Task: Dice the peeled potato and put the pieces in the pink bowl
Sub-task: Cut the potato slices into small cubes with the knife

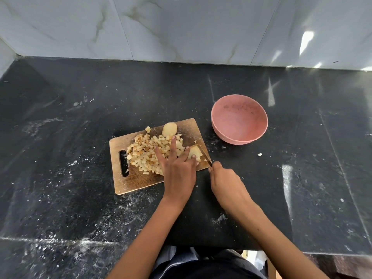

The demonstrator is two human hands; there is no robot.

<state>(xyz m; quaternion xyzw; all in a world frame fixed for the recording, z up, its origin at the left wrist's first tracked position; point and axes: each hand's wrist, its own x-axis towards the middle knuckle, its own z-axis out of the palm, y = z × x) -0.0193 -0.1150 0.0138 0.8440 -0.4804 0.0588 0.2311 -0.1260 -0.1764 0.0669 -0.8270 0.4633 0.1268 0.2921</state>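
Observation:
A wooden cutting board [138,182] lies on the black counter. A pile of small potato dice [149,154] covers its middle. A rounded peeled potato piece [169,129] lies at the board's far edge. My left hand [178,170] pinches a flat potato chunk [194,151] near the board's right edge, two fingers stretched over the dice. My right hand [225,182] grips a knife [204,153] whose blade rests against that chunk. The pink bowl [239,119] stands to the right of the board with no potato in it.
A single potato bit [259,154] lies on the counter right of the board. White starch smears mark the dark counter [80,198]. A marble-tiled wall [181,27] closes the back. The counter's front edge runs just above my lap.

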